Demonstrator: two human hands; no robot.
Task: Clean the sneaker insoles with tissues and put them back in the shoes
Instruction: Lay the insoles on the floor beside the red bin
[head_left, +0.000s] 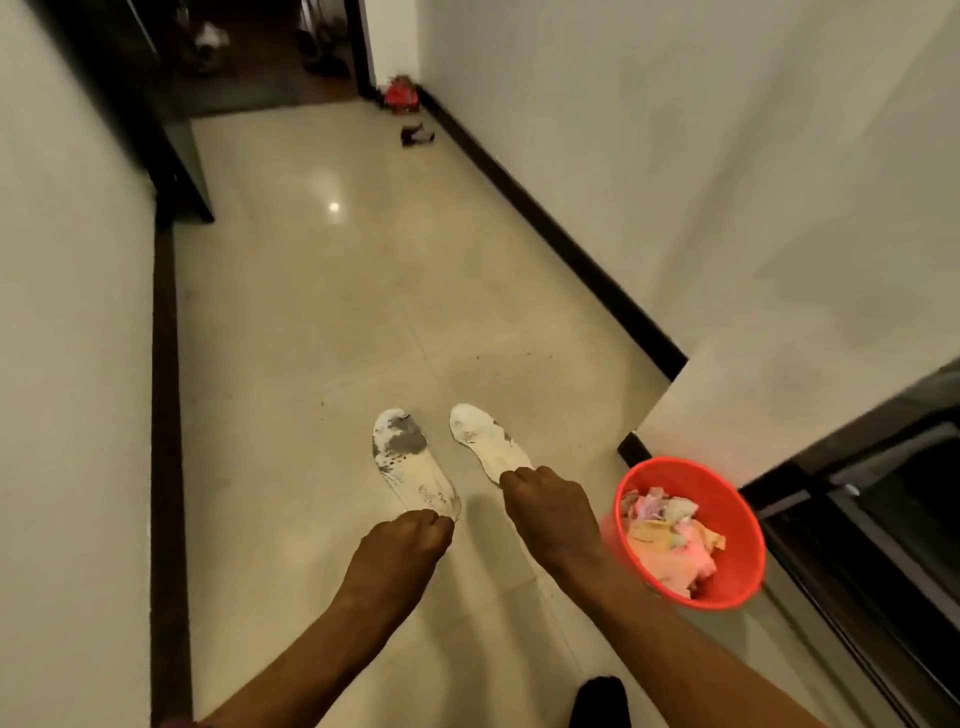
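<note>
Far left of the left grip: white wall (67, 364), dark baseboard (166, 493) along its foot. Beyond and left of that grip: dark upright panel (182, 171), kind unclear. Then left hand (410, 540), back up, fingers curled under, clamped tight on the heel end of the left insole (410, 462). Insole stretching forward from the pinch, toe end away, white, big grey stain across the forefoot, faint print near the heel. Touching the floor or held above it: cannot tell. Strip of beige tiled floor (322, 312) between the two grips. Next, right hand (545, 499), slightly ahead of the left grip, fingers curled, pinching the heel end of the right insole (488, 441). This one also pointing forward from the pinch, off-white, grey smudges mid-length, less stained than the other. Well beyond both grips, down the corridor: small dark item (417, 135) on the floor and a red object (400, 94) at the wall corner, both too blurred to name. Just right of the right grip, by the wrist: red plastic bin (727, 483), open top, crumpled tissues (670, 545) and paper scraps inside, pink and white. Right of the bin: dark-framed glass door (883, 519). Below the right forearm, at the bottom edge: black shape (600, 699), unclear.
</note>
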